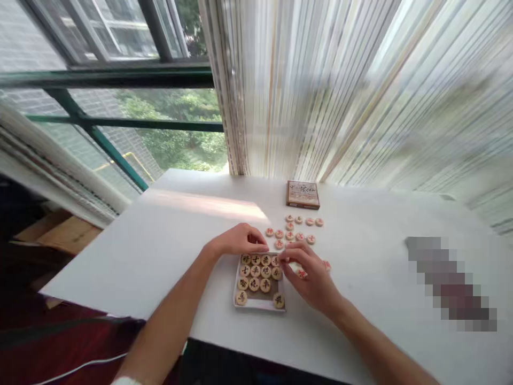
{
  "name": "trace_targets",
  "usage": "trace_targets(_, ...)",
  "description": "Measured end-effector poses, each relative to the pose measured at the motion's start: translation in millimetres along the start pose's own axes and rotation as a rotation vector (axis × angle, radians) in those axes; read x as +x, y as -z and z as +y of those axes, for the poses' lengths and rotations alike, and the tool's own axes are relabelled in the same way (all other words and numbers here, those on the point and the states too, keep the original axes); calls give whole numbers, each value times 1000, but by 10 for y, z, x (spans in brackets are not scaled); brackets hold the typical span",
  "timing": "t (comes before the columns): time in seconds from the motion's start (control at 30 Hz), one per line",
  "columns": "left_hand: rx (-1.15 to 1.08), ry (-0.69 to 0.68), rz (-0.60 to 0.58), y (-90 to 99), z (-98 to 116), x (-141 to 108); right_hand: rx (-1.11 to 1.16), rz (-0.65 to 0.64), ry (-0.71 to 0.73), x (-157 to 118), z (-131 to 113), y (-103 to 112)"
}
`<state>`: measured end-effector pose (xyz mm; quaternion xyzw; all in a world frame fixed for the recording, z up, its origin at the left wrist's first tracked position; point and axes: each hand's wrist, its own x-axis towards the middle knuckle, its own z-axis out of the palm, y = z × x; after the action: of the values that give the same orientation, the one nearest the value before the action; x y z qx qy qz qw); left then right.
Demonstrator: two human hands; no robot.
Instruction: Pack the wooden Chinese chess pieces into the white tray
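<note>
Forearms (173, 315) reach inward, hands (237, 239) at tray (260, 305) of black-marked discs (254, 284)

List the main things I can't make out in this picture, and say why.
All in the head view:
Some red-marked pieces: partly covered by the right hand.
Whether the left hand pinches anything: its own curl hides the grip.
Fine lettering on the brown box: too small and blurred.
The object at far right: masked by pixel blocks.
Left forearm: cut off by the bottom edge.

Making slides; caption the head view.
Left hand and right hand at a tray of black-lettered discs on a table.
</note>
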<state>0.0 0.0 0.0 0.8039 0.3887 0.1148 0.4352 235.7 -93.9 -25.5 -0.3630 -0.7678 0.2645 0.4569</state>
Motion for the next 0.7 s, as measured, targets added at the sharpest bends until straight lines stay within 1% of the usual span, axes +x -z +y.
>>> trace_targets(0.1, 2, -8, -27, 15, 22, -16, -23, -65, 59, -30, -28, -46)
trace_targets(0.17, 10, -14, -15, 4, 25, -16, -23, -119, 80, -55, -71, -64)
trace_targets(0.27, 18, -16, 17, -34, 12, -2, -5, -202, 89, -92, -162, -85)
trace_targets(0.47, 39, -8, 17, -59, -10, 7, -25, -314, 111, -102, -271, -177)
trace_targets(0.57, 47, -9, 14, -54, -7, 5, -47, -350, 103, -90, -268, -232)
trace_targets(0.7, 65, -13, 29, -62, -2, 7, -78, -346, 59, -86, -243, -293)
